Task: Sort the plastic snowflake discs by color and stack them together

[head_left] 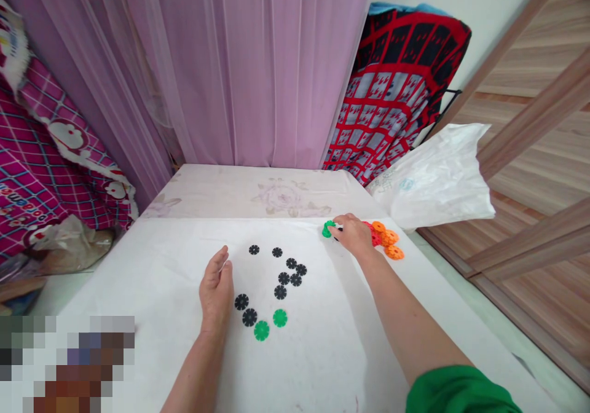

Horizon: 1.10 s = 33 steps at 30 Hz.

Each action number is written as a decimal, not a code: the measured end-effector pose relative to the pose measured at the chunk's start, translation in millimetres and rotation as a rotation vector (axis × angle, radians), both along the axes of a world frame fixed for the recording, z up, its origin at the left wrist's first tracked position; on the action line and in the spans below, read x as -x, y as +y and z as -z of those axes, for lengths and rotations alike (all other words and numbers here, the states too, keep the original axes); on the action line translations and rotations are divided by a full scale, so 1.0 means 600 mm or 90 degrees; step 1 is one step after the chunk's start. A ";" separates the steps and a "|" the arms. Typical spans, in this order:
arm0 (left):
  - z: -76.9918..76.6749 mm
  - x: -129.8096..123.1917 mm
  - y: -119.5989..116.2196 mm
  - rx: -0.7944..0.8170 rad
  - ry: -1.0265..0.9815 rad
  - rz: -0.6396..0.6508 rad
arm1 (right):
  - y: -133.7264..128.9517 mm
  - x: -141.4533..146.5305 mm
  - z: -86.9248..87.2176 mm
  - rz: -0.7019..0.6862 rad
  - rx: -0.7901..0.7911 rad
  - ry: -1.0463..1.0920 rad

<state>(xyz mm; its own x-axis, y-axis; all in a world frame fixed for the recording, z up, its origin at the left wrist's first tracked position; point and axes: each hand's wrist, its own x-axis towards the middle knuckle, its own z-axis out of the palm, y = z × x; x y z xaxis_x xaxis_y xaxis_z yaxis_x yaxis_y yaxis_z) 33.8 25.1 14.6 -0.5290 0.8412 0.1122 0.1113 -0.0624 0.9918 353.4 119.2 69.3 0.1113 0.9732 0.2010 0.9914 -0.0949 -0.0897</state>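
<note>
My left hand (216,287) rests on its edge on the white table, fingers apart from any disc, just left of the black discs (241,302). Several black notched discs lie in a loose curve, with two green discs (262,330) at its near end. At the back right, my right hand (353,233) reaches over a group of pieces, its fingertips at the green discs (328,228). A black piece shows partly under those fingers. Red discs (376,238) and orange discs (394,252) lie just right of this hand.
A white plastic bag (442,179) stands beyond the table's right back corner. Flowered cloth (281,195) covers the table's far part, before a purple curtain (271,69). Wooden doors (530,124) stand at right, and a clear bag (78,244) lies at left.
</note>
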 end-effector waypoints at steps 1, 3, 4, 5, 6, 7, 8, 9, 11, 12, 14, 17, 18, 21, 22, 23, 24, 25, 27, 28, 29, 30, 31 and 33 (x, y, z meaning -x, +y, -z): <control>0.000 0.000 0.000 0.000 0.001 0.001 | 0.000 -0.001 -0.001 -0.002 0.004 0.000; 0.000 0.000 0.000 0.003 0.002 -0.001 | -0.003 -0.002 -0.004 -0.006 0.008 -0.003; 0.000 0.000 0.000 0.003 0.002 -0.002 | -0.008 0.000 -0.005 -0.009 0.005 -0.002; 0.000 -0.001 0.000 0.003 0.002 -0.003 | -0.016 0.003 -0.007 -0.015 -0.001 0.006; 0.001 -0.001 0.001 0.001 0.000 -0.004 | -0.027 0.009 -0.007 -0.024 -0.011 0.023; 0.001 -0.001 0.001 -0.001 -0.002 -0.005 | -0.043 0.018 -0.006 -0.038 -0.021 0.052; 0.002 -0.001 0.002 -0.004 -0.004 -0.005 | -0.062 0.029 -0.003 -0.061 -0.027 0.090; 0.003 -0.001 0.003 -0.006 -0.007 -0.004 | -0.084 0.044 0.000 -0.094 -0.027 0.137; 0.004 -0.002 0.004 -0.010 -0.015 -0.002 | -0.135 0.077 0.011 -0.191 0.007 0.242; 0.005 -0.002 0.004 -0.012 -0.018 -0.002 | -0.161 0.094 0.018 -0.247 0.038 0.289; 0.005 -0.003 0.004 -0.015 -0.021 0.000 | -0.207 0.125 0.031 -0.321 0.095 0.332; 0.003 -0.004 0.004 -0.013 -0.019 -0.002 | -0.250 0.158 0.047 -0.366 0.126 0.322; 0.003 -0.005 0.004 -0.012 -0.020 -0.003 | -0.256 0.166 0.051 -0.373 0.123 0.307; 0.003 -0.005 0.004 -0.015 -0.022 -0.007 | -0.259 0.184 0.055 -0.384 0.114 0.249; 0.003 -0.005 0.005 -0.016 -0.022 -0.006 | -0.258 0.189 0.055 -0.379 0.116 0.230; 0.004 -0.004 0.005 -0.017 -0.022 -0.004 | -0.256 0.195 0.055 -0.370 0.122 0.214; 0.004 -0.004 0.005 -0.018 -0.021 -0.004 | -0.254 0.200 0.054 -0.359 0.129 0.202; 0.005 -0.004 0.005 -0.019 -0.022 -0.004 | -0.253 0.204 0.053 -0.348 0.135 0.194; 0.005 -0.004 0.005 -0.021 -0.027 -0.005 | -0.252 0.209 0.052 -0.333 0.144 0.198; 0.004 -0.004 0.005 -0.022 -0.030 -0.006 | -0.251 0.209 0.051 -0.330 0.147 0.207; 0.003 -0.004 0.004 -0.020 -0.033 -0.005 | -0.249 0.206 0.050 -0.330 0.147 0.220; 0.002 -0.004 0.004 -0.017 -0.036 -0.005 | -0.246 0.199 0.049 -0.328 0.142 0.234; 0.001 -0.004 0.004 -0.011 -0.038 -0.004 | -0.240 0.190 0.046 -0.323 0.131 0.248; -0.001 -0.005 0.003 0.001 -0.040 -0.005 | -0.219 0.160 0.037 -0.296 0.089 0.269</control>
<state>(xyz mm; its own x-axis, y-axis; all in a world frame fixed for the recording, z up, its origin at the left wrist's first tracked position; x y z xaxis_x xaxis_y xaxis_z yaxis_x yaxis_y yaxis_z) 36.7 26.9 15.2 -0.5420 0.8368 0.0780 0.0500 -0.0605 0.9969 257.2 -12.0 47.1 -0.2861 0.9531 0.0990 0.8137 0.2962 -0.5001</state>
